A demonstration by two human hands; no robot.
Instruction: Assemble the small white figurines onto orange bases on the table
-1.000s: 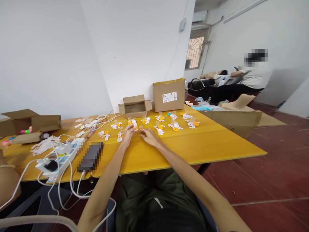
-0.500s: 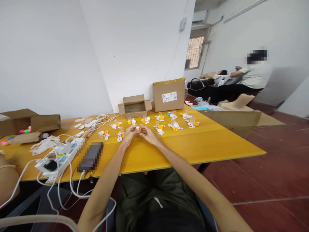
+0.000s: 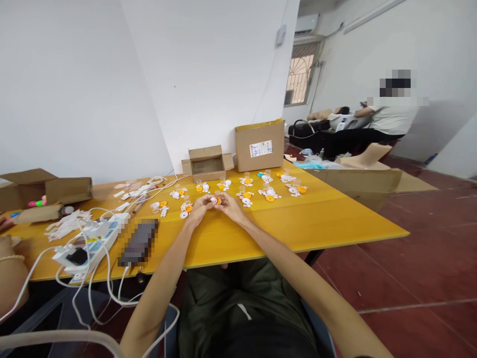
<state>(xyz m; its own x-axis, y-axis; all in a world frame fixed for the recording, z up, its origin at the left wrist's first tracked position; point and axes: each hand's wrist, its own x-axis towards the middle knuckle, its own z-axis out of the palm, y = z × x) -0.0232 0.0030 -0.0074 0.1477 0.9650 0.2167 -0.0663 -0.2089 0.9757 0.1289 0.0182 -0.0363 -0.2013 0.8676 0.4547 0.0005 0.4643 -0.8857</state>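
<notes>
Close together above the yellow table (image 3: 298,223), my left hand (image 3: 199,208) and my right hand (image 3: 230,207) both have their fingers closed on one small orange and white plastic part (image 3: 216,200). Its exact kind is too small to make out. Small groups of loose pieces lie around and beyond my hands: orange discs (image 3: 270,198), white rings (image 3: 246,202), clear cups (image 3: 154,207) and flat white cut-out pieces (image 3: 164,211).
An open small carton (image 3: 208,170) and a larger taped box (image 3: 260,149) stand at the back. On the left are a power strip (image 3: 99,248) with white cables, a dark phone (image 3: 139,242) and an open carton (image 3: 70,190). Another person (image 3: 391,119) sits far right.
The orange and white part has been turned in my fingers, so its white face now shows on the left. My hands have barely moved. At the far left, another person's arm has shifted.
</notes>
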